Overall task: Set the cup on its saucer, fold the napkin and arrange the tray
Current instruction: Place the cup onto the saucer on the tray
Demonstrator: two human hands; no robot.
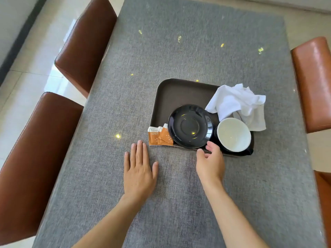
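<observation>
A dark brown tray [172, 93] lies on the grey table. On it sits an empty black saucer [190, 125]. Right of the saucer stands a cup [232, 134], black outside and white inside, directly on the tray. A crumpled white napkin [238, 102] drapes over the tray's far right corner. Three orange sachets [160, 136] lean at the tray's near left corner. My left hand [139, 170] rests flat on the table, fingers apart, just below the sachets. My right hand [210, 161] hovers open at the tray's near rim, fingertips close to the saucer's edge, holding nothing.
The grey cloth-covered table [179, 51] stretches far ahead. Two brown leather chairs [86, 45] stand along the left side and orange-brown chairs [313, 81] on the right. A glossy tiled floor lies to the left.
</observation>
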